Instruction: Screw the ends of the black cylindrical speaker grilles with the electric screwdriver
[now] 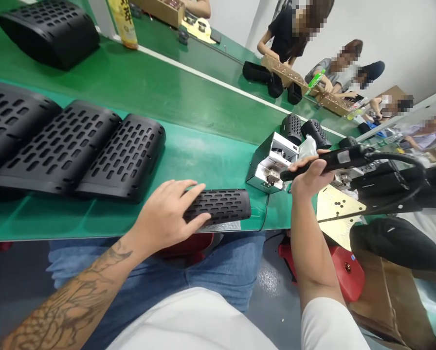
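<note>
Slotted black casing (227,204), left fingers (193,196) gripping

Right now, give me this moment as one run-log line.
left hand: on perforated black housing | right hand: holding corded electric screwdriver near screw feeder, contact unclear | left side: three more housings

A green table (207,150) bears black slotted housings (227,204).

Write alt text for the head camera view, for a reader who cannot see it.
A person's left hand holds a black slotted case on a green table, and the right hand grips a black corded tool near a metal box. More cases lie at the picture's left; other people work in the background.
</note>
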A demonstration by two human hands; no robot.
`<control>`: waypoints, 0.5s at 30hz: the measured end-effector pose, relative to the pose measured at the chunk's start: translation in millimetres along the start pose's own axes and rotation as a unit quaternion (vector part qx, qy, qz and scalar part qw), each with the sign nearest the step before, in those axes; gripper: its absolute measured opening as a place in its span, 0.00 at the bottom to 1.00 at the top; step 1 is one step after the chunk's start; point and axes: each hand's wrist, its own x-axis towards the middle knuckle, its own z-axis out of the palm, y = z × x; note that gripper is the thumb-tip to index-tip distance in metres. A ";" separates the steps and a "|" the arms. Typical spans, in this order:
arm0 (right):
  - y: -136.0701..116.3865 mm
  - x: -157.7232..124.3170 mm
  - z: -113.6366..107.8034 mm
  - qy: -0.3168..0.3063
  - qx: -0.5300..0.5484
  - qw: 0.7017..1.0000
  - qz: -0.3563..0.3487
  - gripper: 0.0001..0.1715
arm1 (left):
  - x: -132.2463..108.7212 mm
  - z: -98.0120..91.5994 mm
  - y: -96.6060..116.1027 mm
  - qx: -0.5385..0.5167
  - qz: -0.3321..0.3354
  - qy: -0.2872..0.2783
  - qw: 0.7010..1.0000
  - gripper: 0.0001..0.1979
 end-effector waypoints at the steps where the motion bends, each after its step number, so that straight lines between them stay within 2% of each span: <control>1: 9.6 0.6 1.6 -0.005 -0.002 1.000 0.005 0.38 | -9.5 4.7 -10.6 -0.046 -0.005 0.039 0.998 0.31; 2: 17.0 -1.1 2.3 -0.011 -0.004 1.000 0.015 0.38 | -19.1 10.5 -21.4 -0.094 -0.008 0.067 0.993 0.31; 4: 25.5 -7.8 1.2 -0.023 -0.009 0.999 0.038 0.39 | -36.3 23.6 -41.0 -0.172 -0.006 0.083 0.982 0.37; 8: 21.9 -17.4 -2.3 -0.022 -0.025 0.998 0.057 0.40 | -54.8 43.4 -60.6 -0.236 -0.037 0.033 0.971 0.55; 11: -1.4 -21.5 0.9 -0.025 -0.019 0.998 0.052 0.37 | -56.6 47.3 -57.8 -0.253 -0.065 0.006 0.965 0.63; 15: -59.9 -43.4 10.5 -0.050 0.080 0.992 0.081 0.36 | -54.6 48.2 -51.7 -0.248 -0.061 0.016 0.967 0.65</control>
